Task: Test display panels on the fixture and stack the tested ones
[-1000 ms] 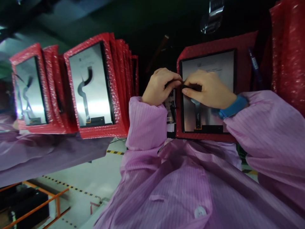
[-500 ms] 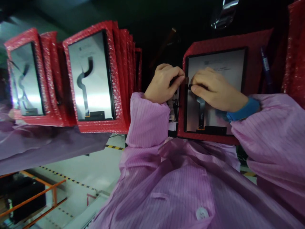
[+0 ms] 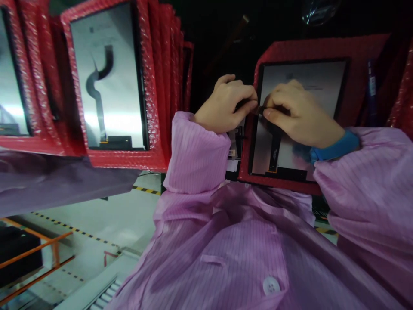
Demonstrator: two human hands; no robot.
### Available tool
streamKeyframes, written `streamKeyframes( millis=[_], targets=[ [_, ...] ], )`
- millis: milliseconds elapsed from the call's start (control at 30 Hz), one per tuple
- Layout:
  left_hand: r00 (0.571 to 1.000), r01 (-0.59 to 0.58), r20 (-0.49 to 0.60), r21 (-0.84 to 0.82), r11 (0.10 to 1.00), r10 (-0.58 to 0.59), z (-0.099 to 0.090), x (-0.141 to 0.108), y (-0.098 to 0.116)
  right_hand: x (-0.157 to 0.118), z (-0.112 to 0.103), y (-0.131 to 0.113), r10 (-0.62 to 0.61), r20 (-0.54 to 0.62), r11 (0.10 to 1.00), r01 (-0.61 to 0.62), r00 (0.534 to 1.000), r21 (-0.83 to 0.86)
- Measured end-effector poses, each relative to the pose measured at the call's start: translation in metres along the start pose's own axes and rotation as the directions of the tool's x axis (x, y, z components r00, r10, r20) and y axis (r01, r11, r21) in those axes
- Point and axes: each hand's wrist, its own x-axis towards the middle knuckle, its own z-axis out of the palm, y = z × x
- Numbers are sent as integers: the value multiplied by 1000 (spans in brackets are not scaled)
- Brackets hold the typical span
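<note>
A display panel with a silvery back and dark edges lies on a red bubble-wrap sleeve in front of me. From its lower edge a black flex cable runs up under my right hand, whose thumb and fingers pinch the cable near its far end. Just left of it, my left hand is closed in a pinch over the panel's left edge. A tiny brownish piece shows between the two sets of fingertips; whether it belongs to the cable I cannot tell.
At the left, several red bubble-wrap sleeves stand in a row, the front one bearing another panel with its flex cable. A blue pen lies right of my panel. Further red wrap stands at the right edge.
The view has shifted, so the sleeves at left sit further left and higher. Both hands stay pinched at the cable's end, with their fingertips slightly closer together.
</note>
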Motion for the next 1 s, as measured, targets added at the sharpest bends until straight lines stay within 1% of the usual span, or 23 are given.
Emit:
streamKeyframes(
  millis=[100, 200, 333, 500, 767, 1000],
  targets=[
    [1000, 15, 1, -20, 1000, -15, 3, 1, -5, 1, 0, 0, -8, 17, 1000, 8, 1000, -11],
    [1000, 19, -11, -13, 1000, -19, 5, 1, -6, 1, 1, 2, -38, 5, 999, 38, 999, -27],
    [999, 25, -30, -16, 1000, -25, 5, 2, -3, 1, 2, 3, -58, -13, 998, 57, 998, -41],
    [998, 34, -55, -54, 998, -37, 3, 2, 2, 2, 2, 4, -45, 1, 999, 45, 999, -26],
    [1000, -10, 0, 16, 1000, 10, -4, -1, 6, 3, 2, 5, -36, 25, 999, 37, 999, -38],
    [1000, 9, 2, 12, 1000, -9, -6, 0, 9, 2, 1, 1, -16, 15, 999, 17, 1000, -44]
  ],
)
